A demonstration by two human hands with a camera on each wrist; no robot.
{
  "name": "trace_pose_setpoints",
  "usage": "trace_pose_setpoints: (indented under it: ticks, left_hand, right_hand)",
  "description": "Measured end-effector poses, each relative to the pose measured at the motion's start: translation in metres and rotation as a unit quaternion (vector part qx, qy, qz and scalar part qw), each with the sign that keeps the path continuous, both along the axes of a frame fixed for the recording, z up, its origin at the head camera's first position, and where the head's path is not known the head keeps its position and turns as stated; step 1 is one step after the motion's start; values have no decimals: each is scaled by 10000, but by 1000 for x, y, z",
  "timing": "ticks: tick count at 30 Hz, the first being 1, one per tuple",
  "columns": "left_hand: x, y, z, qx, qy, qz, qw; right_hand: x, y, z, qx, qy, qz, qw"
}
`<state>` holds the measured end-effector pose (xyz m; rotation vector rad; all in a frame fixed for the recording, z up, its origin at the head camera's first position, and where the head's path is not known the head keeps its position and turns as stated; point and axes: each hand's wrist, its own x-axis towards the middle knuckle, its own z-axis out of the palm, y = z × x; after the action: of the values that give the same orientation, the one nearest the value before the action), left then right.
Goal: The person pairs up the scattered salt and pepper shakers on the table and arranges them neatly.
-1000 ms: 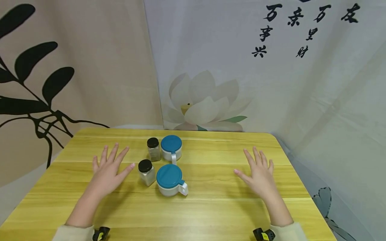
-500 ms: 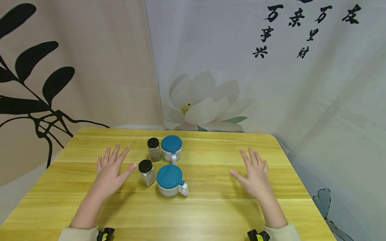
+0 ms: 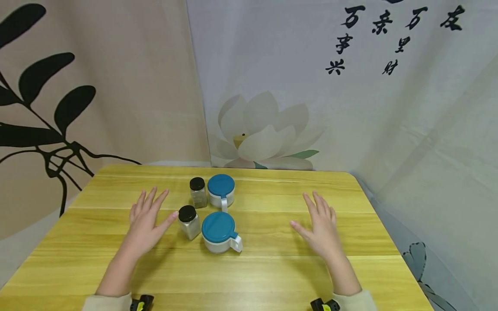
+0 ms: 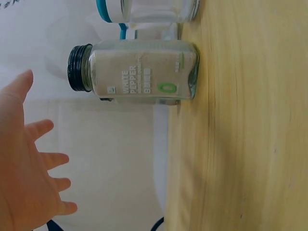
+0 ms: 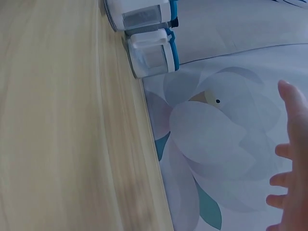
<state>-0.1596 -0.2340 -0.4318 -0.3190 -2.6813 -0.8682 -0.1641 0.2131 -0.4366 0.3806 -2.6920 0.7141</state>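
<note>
Black plant shapes show on the backdrop (image 3: 155, 86) at far left, beyond the table (image 3: 272, 276). The left hand (image 3: 145, 226) is spread above the table's left part, fingers fanned, thumb reaching toward the near jar (image 3: 190, 226); the left wrist view shows a gap between them, so it holds nothing. Four containers stand in a group just right of this hand: two jars and two pots. The near jar, of clear glass with a black cap on, reads WHITE PEPPER and appears filled with a pale beige powder. Slightly right and behind it stands the far jar (image 3: 199, 198), also black-capped, its contents greyish but too small to identify. Next comes the near pot (image 3: 218, 233), close beside the near jar, with a blue lid on and a white handle turned to the right. Behind it, right of the far jar, is the far pot (image 3: 221, 190), blue-lidded too, its handle pointing toward the person; what either pot contains cannot be told. All four are upright, and well apart from the right hand (image 3: 320, 229), which is spread above the table's right part, holding nothing.
</note>
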Motion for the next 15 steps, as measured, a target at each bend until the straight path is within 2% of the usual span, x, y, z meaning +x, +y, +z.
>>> trace_pose_setpoints:
  ticks: [9, 15]
  left_hand:
    - [0, 6, -8, 443, 210, -62, 9988]
    - [3, 10, -8, 641, 241, -42, 9976]
  right_hand:
    - [3, -13, -2, -338, 95, 135, 9993]
    - [4, -20, -6, -491, 170, 228, 9984]
